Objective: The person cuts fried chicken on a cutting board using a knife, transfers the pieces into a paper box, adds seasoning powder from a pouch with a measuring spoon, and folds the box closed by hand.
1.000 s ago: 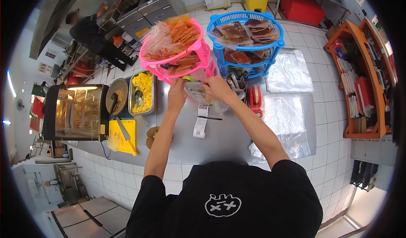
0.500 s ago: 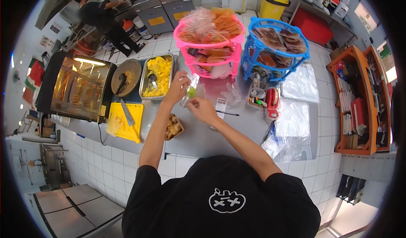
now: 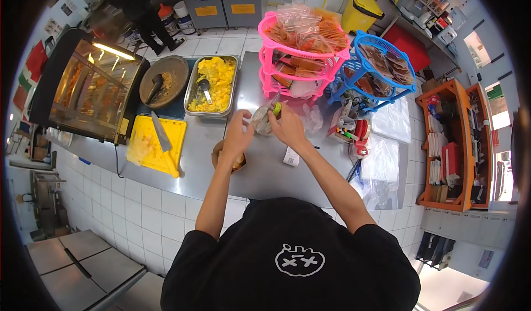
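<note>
A crumpled clear plastic bag (image 3: pixel 262 121) is between my hands over the steel counter (image 3: pixel 260 173). My right hand (image 3: pixel 289 127) pinches a small bright green piece (image 3: pixel 277 109) at the bag's right side; its exact kind is too small to tell. On the bag's left edge, my left hand (image 3: pixel 238 135) has its fingers curved and apart. Below my left wrist stands a brown paper box (image 3: pixel 217 155) with pale brown food in it, partly covered by my forearm. A printed slip (image 3: pixel 291 157) lies under my right forearm.
Pink tiered baskets (image 3: pixel 265 51) and blue ones (image 3: pixel 406 84) full of sachets stand behind. To the left are a metal tray (image 3: pixel 237 98) of yellow food, a stone mortar (image 3: pixel 176 73), a knife (image 3: pixel 161 132) on a yellow board (image 3: pixel 176 145) and a display warmer (image 3: pixel 66 84). Plastic sheets (image 3: pixel 381 170) lie right.
My view has shifted and tilted. My right hand has moved up to the green piece, and my left hand has come down from the bag's top to its left side.
</note>
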`<state>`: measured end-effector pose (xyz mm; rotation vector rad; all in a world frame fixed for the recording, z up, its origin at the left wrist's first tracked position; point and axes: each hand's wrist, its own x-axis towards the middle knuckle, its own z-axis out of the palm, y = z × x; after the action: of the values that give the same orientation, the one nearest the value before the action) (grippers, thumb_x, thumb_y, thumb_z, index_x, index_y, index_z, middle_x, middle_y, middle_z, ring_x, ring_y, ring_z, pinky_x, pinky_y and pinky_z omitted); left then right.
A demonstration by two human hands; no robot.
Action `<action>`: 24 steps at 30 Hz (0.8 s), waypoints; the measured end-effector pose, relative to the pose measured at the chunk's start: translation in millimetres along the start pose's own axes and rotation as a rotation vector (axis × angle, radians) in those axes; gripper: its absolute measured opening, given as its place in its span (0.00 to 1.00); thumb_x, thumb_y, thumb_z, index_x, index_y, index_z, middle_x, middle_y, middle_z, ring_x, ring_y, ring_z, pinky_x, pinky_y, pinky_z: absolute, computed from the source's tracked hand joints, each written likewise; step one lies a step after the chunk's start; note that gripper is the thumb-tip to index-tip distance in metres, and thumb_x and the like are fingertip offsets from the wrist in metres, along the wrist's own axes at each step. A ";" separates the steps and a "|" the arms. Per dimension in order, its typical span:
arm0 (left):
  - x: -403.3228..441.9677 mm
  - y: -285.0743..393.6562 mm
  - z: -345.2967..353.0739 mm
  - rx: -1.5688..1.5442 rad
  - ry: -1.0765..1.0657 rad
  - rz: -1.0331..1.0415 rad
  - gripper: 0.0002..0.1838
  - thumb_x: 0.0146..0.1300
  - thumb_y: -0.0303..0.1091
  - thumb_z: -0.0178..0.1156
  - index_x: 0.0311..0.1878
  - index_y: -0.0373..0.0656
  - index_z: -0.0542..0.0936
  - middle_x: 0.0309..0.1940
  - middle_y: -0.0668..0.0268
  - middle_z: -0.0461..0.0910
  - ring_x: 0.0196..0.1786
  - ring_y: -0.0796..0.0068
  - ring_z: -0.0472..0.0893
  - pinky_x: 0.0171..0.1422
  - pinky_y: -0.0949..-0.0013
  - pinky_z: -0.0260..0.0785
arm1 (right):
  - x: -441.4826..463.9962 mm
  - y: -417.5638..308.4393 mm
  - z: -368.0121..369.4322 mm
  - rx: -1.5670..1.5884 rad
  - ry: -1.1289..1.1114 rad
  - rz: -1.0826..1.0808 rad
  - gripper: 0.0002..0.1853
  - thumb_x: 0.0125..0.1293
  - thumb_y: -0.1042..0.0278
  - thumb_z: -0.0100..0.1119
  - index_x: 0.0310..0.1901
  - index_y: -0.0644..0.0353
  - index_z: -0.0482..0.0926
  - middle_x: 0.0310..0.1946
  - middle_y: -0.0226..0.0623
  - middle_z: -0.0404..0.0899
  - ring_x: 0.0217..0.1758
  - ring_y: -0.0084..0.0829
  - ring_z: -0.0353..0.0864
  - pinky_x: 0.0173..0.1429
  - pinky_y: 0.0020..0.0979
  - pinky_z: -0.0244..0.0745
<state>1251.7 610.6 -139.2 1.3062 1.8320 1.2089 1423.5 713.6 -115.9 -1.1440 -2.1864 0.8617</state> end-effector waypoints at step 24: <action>0.5 -71.5 119.1 -0.177 0.180 -0.190 0.57 0.57 0.38 0.80 0.80 0.32 0.52 0.80 0.35 0.49 0.84 0.37 0.50 0.86 0.50 0.50 | -0.9 26.7 -38.1 -0.118 -0.245 -0.129 0.13 0.73 0.65 0.55 0.54 0.60 0.82 0.41 0.56 0.86 0.44 0.59 0.86 0.48 0.55 0.78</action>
<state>1322.4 643.5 -254.2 0.9300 1.8759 1.3845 1464.0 735.8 -110.4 -0.9804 -2.5097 0.8652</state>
